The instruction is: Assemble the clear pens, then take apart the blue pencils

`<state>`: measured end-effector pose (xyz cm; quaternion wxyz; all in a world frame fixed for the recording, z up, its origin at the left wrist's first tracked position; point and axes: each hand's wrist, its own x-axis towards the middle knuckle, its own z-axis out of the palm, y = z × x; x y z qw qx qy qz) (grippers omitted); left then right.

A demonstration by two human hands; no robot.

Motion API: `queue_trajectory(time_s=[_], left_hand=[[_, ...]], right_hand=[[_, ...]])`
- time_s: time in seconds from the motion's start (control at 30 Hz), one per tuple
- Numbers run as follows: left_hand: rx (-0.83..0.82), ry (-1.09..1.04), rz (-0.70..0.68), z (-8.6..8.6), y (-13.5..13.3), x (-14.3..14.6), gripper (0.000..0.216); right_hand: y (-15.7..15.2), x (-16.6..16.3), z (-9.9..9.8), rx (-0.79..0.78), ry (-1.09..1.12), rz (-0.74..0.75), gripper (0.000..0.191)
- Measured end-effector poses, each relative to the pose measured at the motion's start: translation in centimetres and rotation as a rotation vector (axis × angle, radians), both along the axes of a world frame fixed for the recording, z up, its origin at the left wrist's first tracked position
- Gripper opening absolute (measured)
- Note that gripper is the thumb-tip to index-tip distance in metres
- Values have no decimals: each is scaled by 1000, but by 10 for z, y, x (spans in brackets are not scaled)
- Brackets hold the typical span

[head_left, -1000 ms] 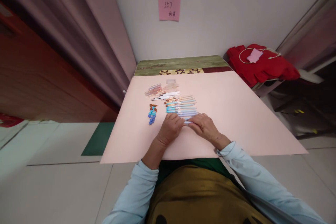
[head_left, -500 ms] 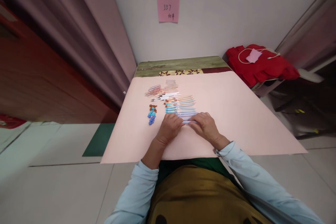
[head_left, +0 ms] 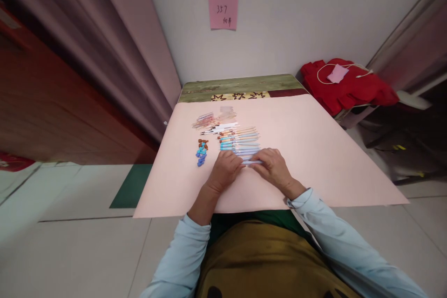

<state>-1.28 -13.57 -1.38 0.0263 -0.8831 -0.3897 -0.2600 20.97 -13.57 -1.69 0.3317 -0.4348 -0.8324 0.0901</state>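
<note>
Between my hands a slim lilac pen [head_left: 248,162] lies crosswise, at the near end of a row of pens. My left hand [head_left: 225,170] pinches its left end with curled fingers. On its right end my right hand [head_left: 274,167] closes with thumb and fingertips. Just beyond, several pens [head_left: 239,139] in lilac, light blue and orange-brown lie side by side. Left of them is a small pile of blue, turquoise and brown pieces [head_left: 201,152]. Thin white sticks with dark tips [head_left: 223,128] and clear reddish tubes [head_left: 205,121] lie farther back.
A pale pink sheet [head_left: 314,163] covers most of the table, whose green patterned top [head_left: 240,84] shows at the back. Red cloth [head_left: 345,88] with a white cable sits on a seat at right. A pink note [head_left: 222,8] hangs on the wall; a curtain [head_left: 139,32] stands left.
</note>
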Motion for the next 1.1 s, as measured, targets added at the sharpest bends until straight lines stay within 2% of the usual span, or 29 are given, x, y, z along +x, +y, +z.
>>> queue_trajectory(time_s=[0.23,0.43,0.6,0.9,1.1], left_hand=[[2,-3,-26,-1,1,0,26],[7,19,-22,-1,0,1,26],[-23,18,-23,0,0,0,26],[-62,-2,15,4,-2,-2,21],[-68,-34,76,8,-4,-3,15]], right_hand=[[2,0,-3,0,-1,-20,16],[-1,-3,3,-25,-94,7,21],[-3,-3,3,18,-128,9,24],[-2,-1,3,-56,-113,-78,19],[-3,-1,2,-42,-125,-88,18]])
